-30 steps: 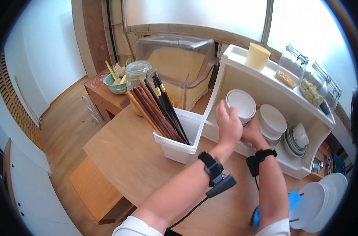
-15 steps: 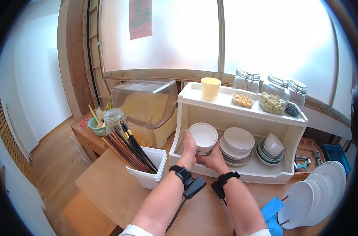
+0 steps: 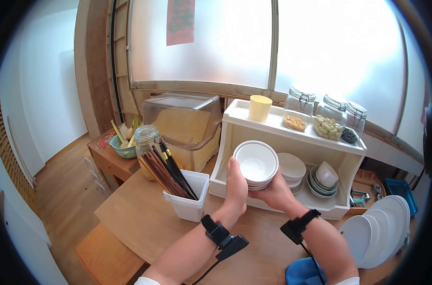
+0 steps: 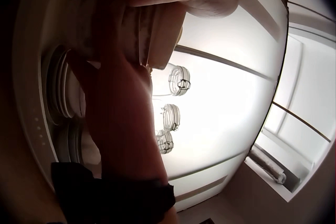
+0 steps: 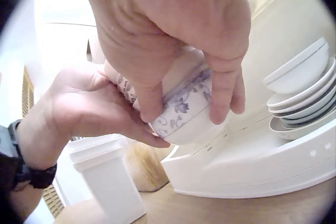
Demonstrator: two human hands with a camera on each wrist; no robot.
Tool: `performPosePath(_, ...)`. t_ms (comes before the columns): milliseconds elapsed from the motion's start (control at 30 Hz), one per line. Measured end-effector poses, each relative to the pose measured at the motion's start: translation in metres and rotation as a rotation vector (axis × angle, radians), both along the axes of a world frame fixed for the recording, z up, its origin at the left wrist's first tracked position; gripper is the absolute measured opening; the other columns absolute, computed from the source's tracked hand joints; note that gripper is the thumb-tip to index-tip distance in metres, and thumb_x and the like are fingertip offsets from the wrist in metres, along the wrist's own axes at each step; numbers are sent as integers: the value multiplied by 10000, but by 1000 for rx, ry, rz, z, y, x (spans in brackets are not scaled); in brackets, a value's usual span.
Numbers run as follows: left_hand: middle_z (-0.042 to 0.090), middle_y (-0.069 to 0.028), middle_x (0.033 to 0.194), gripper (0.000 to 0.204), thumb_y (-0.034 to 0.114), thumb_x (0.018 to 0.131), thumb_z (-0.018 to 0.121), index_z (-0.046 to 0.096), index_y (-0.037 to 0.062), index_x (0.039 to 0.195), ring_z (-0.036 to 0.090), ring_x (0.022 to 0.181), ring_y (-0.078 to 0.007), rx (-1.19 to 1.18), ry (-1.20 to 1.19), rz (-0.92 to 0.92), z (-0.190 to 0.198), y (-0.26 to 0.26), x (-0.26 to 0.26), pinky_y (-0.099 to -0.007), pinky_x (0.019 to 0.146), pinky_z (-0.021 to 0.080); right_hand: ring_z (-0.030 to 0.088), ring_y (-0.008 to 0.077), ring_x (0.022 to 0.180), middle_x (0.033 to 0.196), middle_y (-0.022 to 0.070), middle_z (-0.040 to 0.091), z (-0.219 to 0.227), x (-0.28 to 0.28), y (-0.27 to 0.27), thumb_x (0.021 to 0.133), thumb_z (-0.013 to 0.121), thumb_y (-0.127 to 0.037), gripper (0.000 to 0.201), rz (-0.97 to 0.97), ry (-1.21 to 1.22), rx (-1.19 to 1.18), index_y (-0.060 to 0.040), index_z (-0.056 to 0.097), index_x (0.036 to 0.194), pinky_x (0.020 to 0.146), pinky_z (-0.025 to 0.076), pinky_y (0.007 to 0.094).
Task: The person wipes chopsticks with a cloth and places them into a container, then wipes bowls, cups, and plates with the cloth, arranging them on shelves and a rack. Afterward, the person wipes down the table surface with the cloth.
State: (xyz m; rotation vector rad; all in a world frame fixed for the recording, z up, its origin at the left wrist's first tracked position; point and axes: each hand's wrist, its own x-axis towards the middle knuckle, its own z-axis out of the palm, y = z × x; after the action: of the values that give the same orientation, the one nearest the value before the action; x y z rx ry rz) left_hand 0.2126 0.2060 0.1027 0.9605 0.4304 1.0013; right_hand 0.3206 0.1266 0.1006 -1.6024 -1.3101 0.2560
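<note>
From inside the white shelf [image 3: 292, 135], the stack of bowls [image 3: 257, 164] has moved out just in front of it, so it is now carried between the left hand [image 3: 236, 191] and right hand [image 3: 278, 192], fingers of both gripping its sides.

Bowl stack [image 3: 257, 164] apparently before shelf [image 3: 315, 208]

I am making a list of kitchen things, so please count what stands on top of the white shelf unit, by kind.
Yellow cup: 1
Glass jars with wire clasps: 3
Total: 4
</note>
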Motion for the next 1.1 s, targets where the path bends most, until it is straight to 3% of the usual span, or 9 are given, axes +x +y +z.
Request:
performPosePath(233,402,-154,1387,577,425,1022,249,307,-1,1406,360,1298,-226,-69,89,-132,-39,-39,-51,-344,1087,256,428,299,1272,1333,196,431,-33,-50,-51,624,878,-186,1035,48,-6,-39,44,200,1372,1056,361,361)
performPosePath(333,450,-152,1332,543,404,1022,247,357,-1,1367,410,1244,-228,-60,138,-82,-38,-52,-70,-346,1052,298,428,296,1269,1345,199,411,-55,-63,-57,621,884,-193,1039,40,137,-142,49,191,1357,1055,363,370)
performPosePath(600,489,-160,1280,523,402,1019,261,402,8,1332,449,1194,-231,-29,156,-48,-66,-46,-86,-350,1016,338,410,290,1277,1355,186,387,-80,-81,-54,613,891,-193,1053,86,182,-91,36,179,1355,1065,353,372)
performPosePath(800,362,-190,1433,636,470,1004,285,327,-31,1393,314,1352,-270,7,114,-124,-92,-38,-91,-337,1104,251,413,284,1271,1352,181,395,-81,-81,-55,609,899,-212,1074,82,133,-70,37,174,1362,1069,343,368)
performPosePath(900,277,-223,1481,668,451,983,394,287,-47,1415,209,1408,-310,115,259,2,-97,-57,-113,-365,1137,191,408,281,1279,1359,182,396,-78,-81,-57,612,898,-216,1090,98,154,-83,41,164,1377,1072,338,365)
performPosePath(967,268,-221,1479,565,344,946,535,381,9,1375,236,1385,-311,681,485,240,-105,-71,-144,-382,1112,224,400,280,1288,1368,184,393,-77,-79,-58,616,895,-216,1100,99,177,-91,42,156,1388,1075,334,365)
performPosePath(1000,268,-221,1479,565,344,946,535,381,9,1375,236,1385,-311,683,487,232,-98,-72,-160,-382,1112,224,387,274,1300,1382,185,386,-78,-74,-59,626,888,-219,1113,123,178,-122,40,136,1405,1075,334,365)
performPosePath(1067,332,-200,1448,583,270,879,633,402,32,1358,254,1381,-339,1175,516,408,-79,-65,-188,-459,1112,211,375,268,1312,1396,186,379,-71,-69,-63,635,881,-222,1127,144,193,-153,37,117,1421,1075,333,364)
performPosePath(1100,332,-200,1448,583,270,879,633,402,32,1358,254,1381,-339,1174,526,397,-73,-55,-194,-459,1112,211,367,288,1324,1408,197,369,-57,-70,-71,655,864,-233,1111,109,134,-235,32,113,1431,1075,338,375)
